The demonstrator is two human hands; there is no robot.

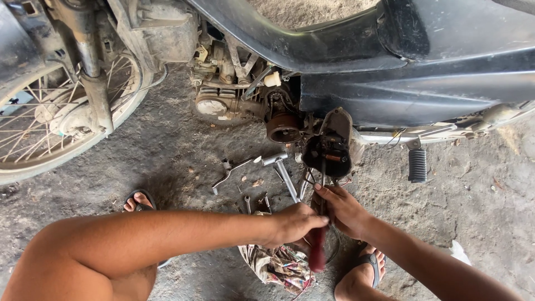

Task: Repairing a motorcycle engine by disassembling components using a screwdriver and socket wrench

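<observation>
While both hands [320,217] steady it, the red-handled screwdriver [319,245] stands upright

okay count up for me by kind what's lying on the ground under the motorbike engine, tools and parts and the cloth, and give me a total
Metal tools and parts on the ground: 4 – T-handle wrench, bent lever, two small pieces; more may be hidden behind the hands.
Patterned rag: 1
Total: 5
Separately, left hand and right hand hold a red-handled screwdriver.

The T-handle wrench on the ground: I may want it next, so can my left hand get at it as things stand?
Probably yes. The left hand is just below the T-handle wrench, and nothing lies between them; but it is gripping the red-handled screwdriver and would have to let go.
</observation>
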